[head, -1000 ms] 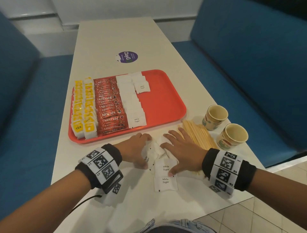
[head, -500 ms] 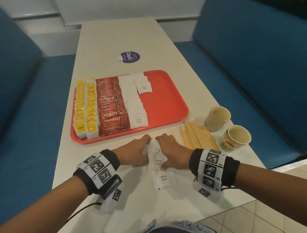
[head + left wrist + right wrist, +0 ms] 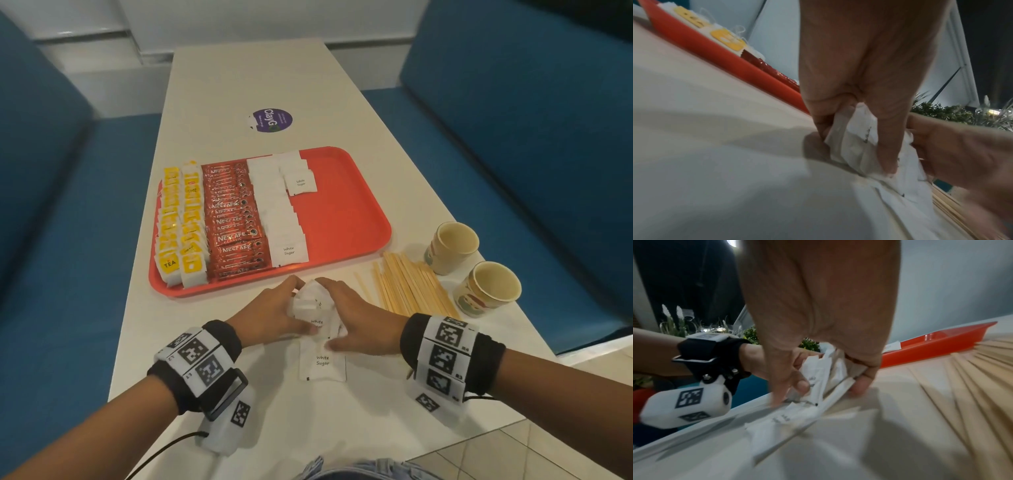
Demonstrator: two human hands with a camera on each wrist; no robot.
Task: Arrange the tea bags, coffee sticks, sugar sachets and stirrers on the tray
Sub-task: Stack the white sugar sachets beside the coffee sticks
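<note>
Both hands squeeze one bunch of white sugar sachets (image 3: 313, 305) on edge on the table, just in front of the red tray (image 3: 342, 212). My left hand (image 3: 284, 308) grips the bunch from the left, fingers and thumb curled round it (image 3: 851, 142). My right hand (image 3: 342, 308) pinches it from the right (image 3: 824, 374). One loose sachet (image 3: 322, 359) lies flat nearer me. On the tray lie rows of yellow tea bags (image 3: 181, 222), red coffee sticks (image 3: 233, 222) and sugar sachets (image 3: 277, 212). Wooden stirrers (image 3: 407, 287) lie fanned out on the table to the right.
Two paper cups (image 3: 452, 246) (image 3: 489, 289) stand right of the stirrers near the table's right edge. The tray's right half shows bare red. A purple round sticker (image 3: 270, 120) marks the table behind the tray. Blue benches flank the table.
My hands, spread over scattered sachets a second ago, have drawn together and gathered them into one bunch held on edge. One sachet stays flat near me.
</note>
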